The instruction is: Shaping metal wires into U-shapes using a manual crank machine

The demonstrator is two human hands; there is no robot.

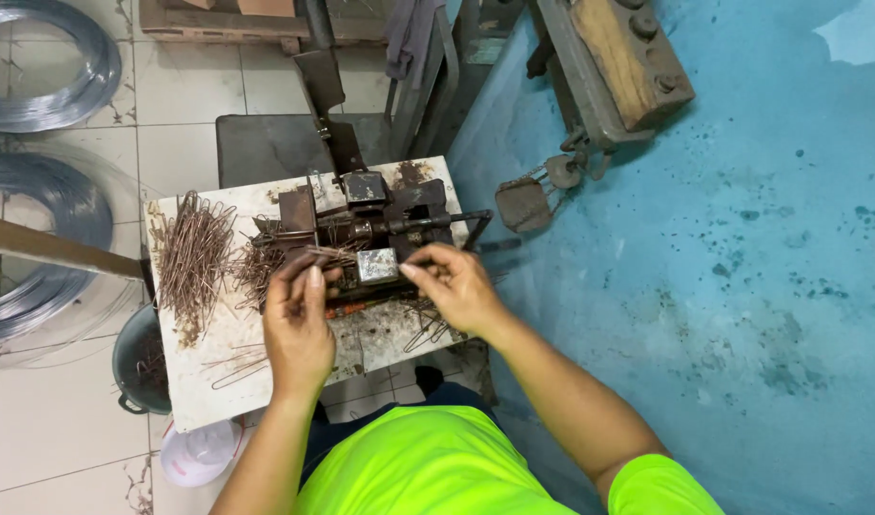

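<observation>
My left hand (299,319) pinches a small bunch of thin rusty wire pieces (321,256) at the front of a small metal bending jig (366,224) bolted to a white work board (204,381). My right hand (456,286) rests beside the jig's grey metal block (377,265), fingertips touching its right side and the wires under it. A pile of brown bent wire pieces (191,262) lies on the board's left part. More loose wires (235,364) lie near the board's front.
Coils of grey wire (46,76) lie on the tiled floor at left. A dark bucket (137,367) stands below the board's left edge, a white cap-like thing (201,453) near it. A metal machine with a wooden block (618,57) stands on the blue floor.
</observation>
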